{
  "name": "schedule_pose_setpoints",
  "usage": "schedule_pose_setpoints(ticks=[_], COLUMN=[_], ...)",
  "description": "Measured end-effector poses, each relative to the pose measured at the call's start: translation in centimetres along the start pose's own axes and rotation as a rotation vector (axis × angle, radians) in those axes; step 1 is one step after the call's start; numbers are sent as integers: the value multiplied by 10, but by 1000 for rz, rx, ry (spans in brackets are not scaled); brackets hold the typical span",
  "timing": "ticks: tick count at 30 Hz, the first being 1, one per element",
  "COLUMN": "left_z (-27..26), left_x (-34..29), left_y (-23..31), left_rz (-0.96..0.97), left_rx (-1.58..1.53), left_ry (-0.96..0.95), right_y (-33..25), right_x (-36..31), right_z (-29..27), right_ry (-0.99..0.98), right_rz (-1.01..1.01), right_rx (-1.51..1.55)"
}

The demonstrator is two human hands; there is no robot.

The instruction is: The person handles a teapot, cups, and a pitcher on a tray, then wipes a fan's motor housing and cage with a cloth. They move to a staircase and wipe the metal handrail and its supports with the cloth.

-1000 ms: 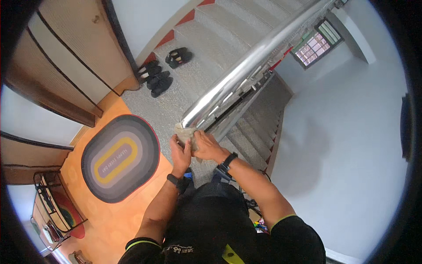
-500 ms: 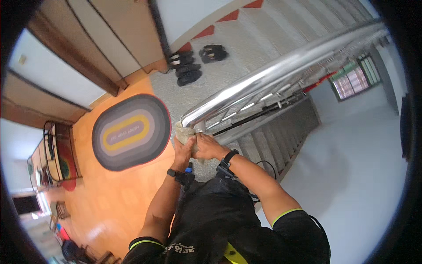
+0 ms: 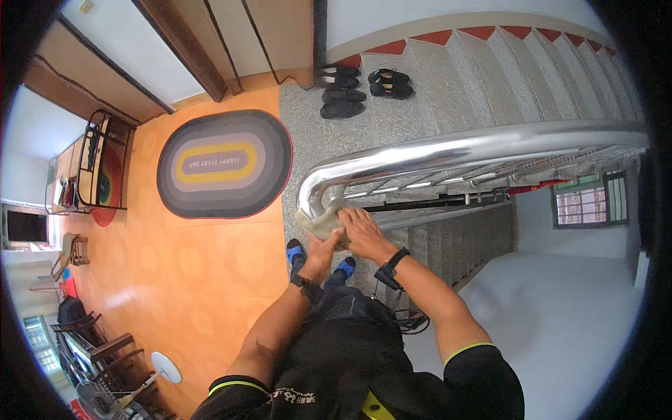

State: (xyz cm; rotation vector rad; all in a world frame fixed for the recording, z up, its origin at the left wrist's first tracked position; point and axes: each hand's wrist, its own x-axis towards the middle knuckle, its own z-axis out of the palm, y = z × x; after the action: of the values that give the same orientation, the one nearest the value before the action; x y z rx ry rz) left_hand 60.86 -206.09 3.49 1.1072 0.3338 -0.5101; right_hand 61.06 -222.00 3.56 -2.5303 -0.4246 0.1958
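A shiny metal handrail (image 3: 420, 150) curves down at its near end, just beyond my hands. A pale greyish cloth (image 3: 323, 222) is wrapped against that bent end. My left hand (image 3: 323, 253) grips the cloth from below, thumb pointing up along it. On the cloth's right side lies my right hand (image 3: 364, 232), its fingers curled over it and close to the rail's post. The two hands nearly meet. Part of the rail end is hidden behind cloth and fingers.
Speckled stone stairs (image 3: 483, 84) rise at the far right, and more steps (image 3: 448, 245) descend below the rail. Black shoes (image 3: 343, 94) sit at the foot of the upper flight. An oval mat (image 3: 269, 189) lies on the orange floor. Chairs (image 3: 91, 343) stand at lower left.
My view has swung, so the rail now lies flatter across it. Both hands have shifted slightly right in view, still on the cloth; the right fingers are spread farther over it.
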Motion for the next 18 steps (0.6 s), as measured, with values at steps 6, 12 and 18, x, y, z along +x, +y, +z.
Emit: schedule_pose_setpoints(ticks=[6, 12, 18], left_z=[-22, -22, -48], left_x=[12, 16, 71], left_y=[-29, 1, 56], left_rz=[-216, 24, 185], left_rx=[-24, 6, 190], left_ry=[-126, -41, -212], right_y=[8, -15, -41], right_x=[-5, 22, 71], right_z=[5, 10, 17], right_ry=[94, -111, -99], right_rz=[-7, 197, 345], right_rx=[-79, -39, 370])
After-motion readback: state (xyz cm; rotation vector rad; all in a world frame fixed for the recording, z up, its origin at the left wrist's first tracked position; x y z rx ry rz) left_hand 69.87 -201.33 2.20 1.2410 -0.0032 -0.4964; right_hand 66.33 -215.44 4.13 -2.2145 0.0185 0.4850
